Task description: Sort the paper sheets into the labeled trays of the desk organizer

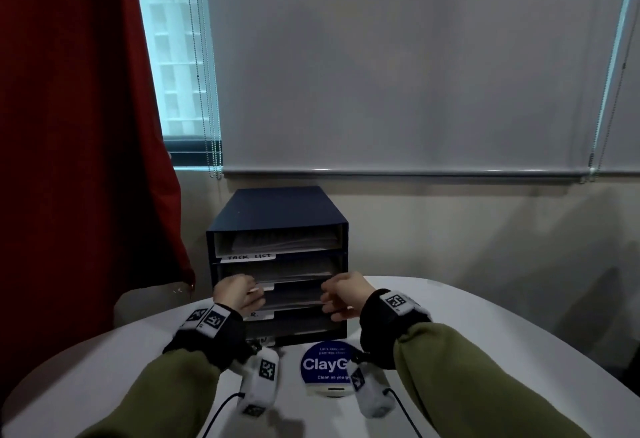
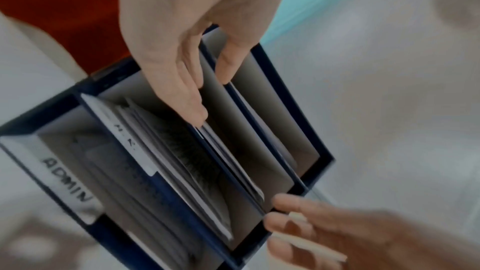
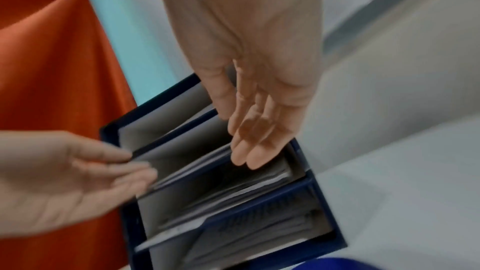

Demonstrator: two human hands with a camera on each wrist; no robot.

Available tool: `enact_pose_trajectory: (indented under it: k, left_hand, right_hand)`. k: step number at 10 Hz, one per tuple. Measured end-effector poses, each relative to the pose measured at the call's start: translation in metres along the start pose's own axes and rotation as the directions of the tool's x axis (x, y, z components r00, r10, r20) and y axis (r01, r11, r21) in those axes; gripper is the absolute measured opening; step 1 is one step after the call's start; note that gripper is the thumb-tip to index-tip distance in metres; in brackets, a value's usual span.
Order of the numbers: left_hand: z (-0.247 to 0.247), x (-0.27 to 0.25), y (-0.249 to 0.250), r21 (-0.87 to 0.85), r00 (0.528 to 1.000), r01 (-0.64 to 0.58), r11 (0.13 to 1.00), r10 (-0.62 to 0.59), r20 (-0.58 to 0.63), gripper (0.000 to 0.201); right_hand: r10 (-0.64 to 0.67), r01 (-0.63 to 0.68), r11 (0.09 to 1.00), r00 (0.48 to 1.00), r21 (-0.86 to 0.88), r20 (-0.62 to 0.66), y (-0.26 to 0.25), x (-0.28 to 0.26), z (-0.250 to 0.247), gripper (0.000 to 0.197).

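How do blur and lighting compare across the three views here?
Head view: dim, sharp on the organizer, edges bowed. Left wrist view: ADMIN label readable, right hand smeared. Right wrist view: blurred throughout, left hand most.

the desk organizer looks like dark navy board or plastic with a smooth, matt skin; which of the two cannot be told. its trays are lined in a dull grey, and the paper sheets inside look thin, matt and slightly rumpled. the labels are strips of white paper with handwritten ink. the tabletop is white, smooth, with a soft sheen. near its front edge lies a round blue sticker, glossy. the curtain is red cloth, hanging in folds. the roller blind is matt grey fabric. the sleeves are olive knit cloth.
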State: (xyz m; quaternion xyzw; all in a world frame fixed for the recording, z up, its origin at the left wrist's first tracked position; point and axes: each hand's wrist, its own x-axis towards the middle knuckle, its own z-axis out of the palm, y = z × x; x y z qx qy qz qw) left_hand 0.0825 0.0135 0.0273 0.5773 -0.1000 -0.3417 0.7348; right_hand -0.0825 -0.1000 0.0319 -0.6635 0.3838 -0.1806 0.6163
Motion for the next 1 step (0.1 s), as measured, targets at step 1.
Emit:
enact_pose_trajectory:
  k: [1]
  left_hand:
    - [0.0133,-0.0269,0.0033,0.177,0.996,-0.065,0.982,0.053,0.072,0.016]
  right_hand:
    - [-0.211,0.197,0.930,0.978,-0.310,-0.011,-0.0033,-0.0226,0.0016,0.023]
